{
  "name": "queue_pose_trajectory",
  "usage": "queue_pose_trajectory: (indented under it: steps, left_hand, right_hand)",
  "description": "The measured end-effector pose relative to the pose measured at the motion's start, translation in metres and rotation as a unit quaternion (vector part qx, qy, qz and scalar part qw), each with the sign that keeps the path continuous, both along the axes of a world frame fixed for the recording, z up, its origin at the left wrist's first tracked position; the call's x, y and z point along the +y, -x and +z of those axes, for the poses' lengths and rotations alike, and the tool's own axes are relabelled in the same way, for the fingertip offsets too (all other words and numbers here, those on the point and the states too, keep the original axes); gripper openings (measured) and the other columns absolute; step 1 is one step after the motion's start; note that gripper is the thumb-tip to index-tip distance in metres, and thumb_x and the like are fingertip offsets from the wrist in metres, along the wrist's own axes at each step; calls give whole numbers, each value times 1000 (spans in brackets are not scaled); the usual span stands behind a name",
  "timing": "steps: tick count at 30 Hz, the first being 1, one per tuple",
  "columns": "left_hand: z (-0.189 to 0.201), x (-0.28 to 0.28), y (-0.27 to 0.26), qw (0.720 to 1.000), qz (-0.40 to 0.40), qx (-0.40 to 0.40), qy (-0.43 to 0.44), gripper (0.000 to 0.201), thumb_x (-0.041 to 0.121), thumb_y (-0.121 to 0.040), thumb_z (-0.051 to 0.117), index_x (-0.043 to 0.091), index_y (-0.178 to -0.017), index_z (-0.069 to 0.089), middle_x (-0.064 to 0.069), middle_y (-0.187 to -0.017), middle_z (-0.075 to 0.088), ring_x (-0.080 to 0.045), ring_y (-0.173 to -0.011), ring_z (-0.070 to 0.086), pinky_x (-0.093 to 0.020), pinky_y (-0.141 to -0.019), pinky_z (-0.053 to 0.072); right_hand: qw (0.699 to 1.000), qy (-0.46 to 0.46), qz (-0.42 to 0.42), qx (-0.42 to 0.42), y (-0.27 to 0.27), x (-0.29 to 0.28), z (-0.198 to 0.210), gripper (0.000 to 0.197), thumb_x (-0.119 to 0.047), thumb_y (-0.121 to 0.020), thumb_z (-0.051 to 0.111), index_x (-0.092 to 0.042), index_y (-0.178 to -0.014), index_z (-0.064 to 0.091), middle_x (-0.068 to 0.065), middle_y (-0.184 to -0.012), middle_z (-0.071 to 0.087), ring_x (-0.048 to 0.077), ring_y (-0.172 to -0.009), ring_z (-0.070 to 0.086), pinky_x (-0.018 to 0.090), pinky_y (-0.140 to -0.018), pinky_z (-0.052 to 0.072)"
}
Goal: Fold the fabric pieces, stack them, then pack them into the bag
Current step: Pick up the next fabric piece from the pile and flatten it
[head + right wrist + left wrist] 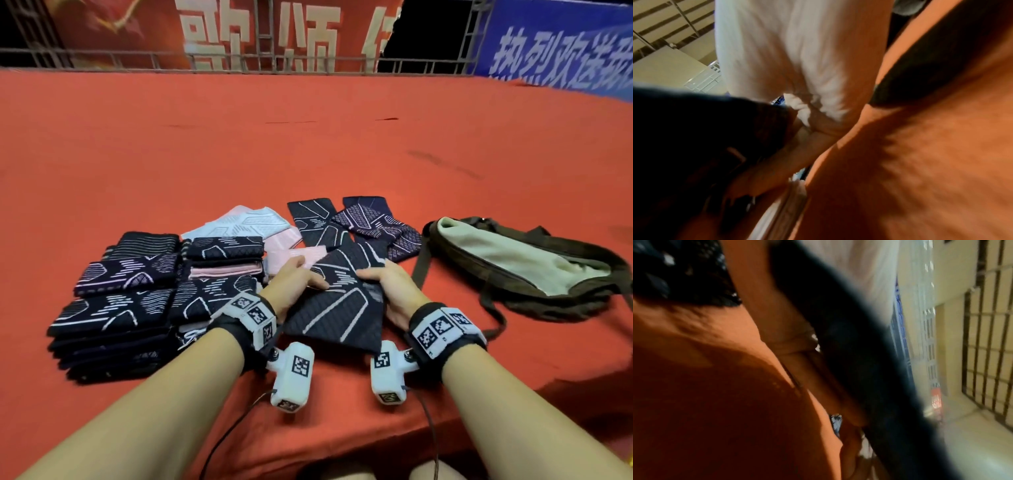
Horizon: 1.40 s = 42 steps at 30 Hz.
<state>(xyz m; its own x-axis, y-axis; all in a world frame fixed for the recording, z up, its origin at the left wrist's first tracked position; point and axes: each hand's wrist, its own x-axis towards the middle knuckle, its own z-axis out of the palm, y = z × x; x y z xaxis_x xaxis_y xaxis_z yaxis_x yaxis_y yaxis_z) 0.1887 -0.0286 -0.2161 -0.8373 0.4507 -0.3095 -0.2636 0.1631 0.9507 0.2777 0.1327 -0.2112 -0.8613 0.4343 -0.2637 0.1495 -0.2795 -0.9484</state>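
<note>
In the head view both hands hold a black fabric piece with white line pattern point(337, 301) just above the red table. My left hand point(296, 279) grips its left edge with the thumb on top. My right hand point(385, 286) grips the right edge the same way. Folded dark pieces lie in stacks point(120, 301) at the left. Unfolded pink point(246, 222), black point(313, 219) and purple point(376, 224) pieces lie behind. The open olive bag point(513, 263) lies at the right. The wrist views are blurred; the dark fabric point(838, 353) point(694, 129) fills part of each.
A red cloth covers the table point(308, 137), with bare room beyond the pile. The bag's strap point(419, 260) trails toward my right hand. Metal railing and banners point(260, 34) stand behind the table's far edge. Wrist camera cables hang at the near edge.
</note>
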Motion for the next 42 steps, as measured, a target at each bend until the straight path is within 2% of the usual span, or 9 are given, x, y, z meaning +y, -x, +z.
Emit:
queue_pose_trajectory:
  steps: [4, 9, 13, 21, 27, 32, 34, 39, 42]
  left_hand:
    - [-19, -1, -7, 999, 45, 22, -19, 57, 35, -67, 83, 26, -118, 61, 0, -99, 67, -13, -79, 60, -26, -66, 47]
    - [-30, -1, -12, 987, 94, 116, -51, 28, 5, -85, 75, 10, -111, 66, 2, -97, 69, -5, -88, 63, -2, -73, 45]
    - [-32, -4, -10, 991, 64, 107, -53, 33, 6, -71, 76, 14, -103, 76, -3, -100, 77, -18, -99, 71, -25, -94, 52]
    - [-35, -5, -11, 984, 110, 108, -88, 27, -14, -83, 62, 12, -85, 67, -9, -89, 72, -21, -86, 66, -33, -89, 52]
    - [-34, -3, -10, 984, 114, 54, -123, 14, 3, -95, 54, 16, -92, 58, -11, -85, 62, -13, -50, 56, -18, -35, 36]
    - [-38, -4, -8, 980, 123, 94, -121, 29, -4, -87, 53, 18, -89, 71, -10, -87, 71, -25, -73, 65, -29, -57, 51]
    - [-37, -5, -9, 983, 122, 82, -106, 23, -2, -88, 49, 10, -90, 68, -13, -83, 69, -23, -66, 64, -25, -50, 50]
    - [-33, -5, -10, 979, 117, 7, -169, 33, 41, -99, 51, 16, -79, 62, -1, -73, 67, -15, -54, 63, -19, -44, 42]
    - [-34, -5, -12, 977, 132, 70, -150, 6, 9, -85, 70, 14, -88, 69, -3, -82, 70, -18, -79, 64, -27, -68, 50]
  right_hand:
    - [999, -45, -28, -12, -8, -2, -17, 35, 15, -80, 54, 8, -113, 65, 26, -110, 73, 35, -93, 69, 49, -92, 56]
    - [999, -25, -38, -4, -8, -1, -20, 27, -2, -60, 64, -2, -87, 60, 17, -80, 66, 28, -67, 66, 37, -68, 53]
    - [999, -24, -30, 12, -7, -1, -24, 30, -8, -54, 66, -4, -83, 61, 14, -73, 65, 27, -66, 64, 33, -65, 51]
    - [997, -25, -26, 66, -6, 0, -26, 36, 10, -89, 55, -10, -113, 73, 16, -112, 75, 31, -103, 72, 43, -94, 57]
    - [995, -52, -40, 73, -2, 5, -38, 35, 11, -89, 56, -6, -112, 77, 17, -113, 75, 38, -112, 69, 50, -105, 51]
    - [994, -64, -45, 73, 2, 8, -43, 30, 6, -81, 58, -6, -99, 78, 20, -108, 75, 38, -107, 70, 56, -106, 49]
    - [993, -75, -47, 76, 3, 6, -44, 27, 3, -78, 58, -7, -93, 78, 18, -102, 76, 32, -98, 70, 56, -105, 49]
    - [994, -12, -44, 104, 5, 5, -40, 21, -10, -78, 57, -2, -84, 76, 19, -93, 70, 30, -93, 65, 46, -99, 50]
    - [997, 0, -22, 75, 3, 7, -39, 36, -42, -96, 58, -14, -91, 79, 12, -98, 77, 28, -96, 69, 44, -101, 50]
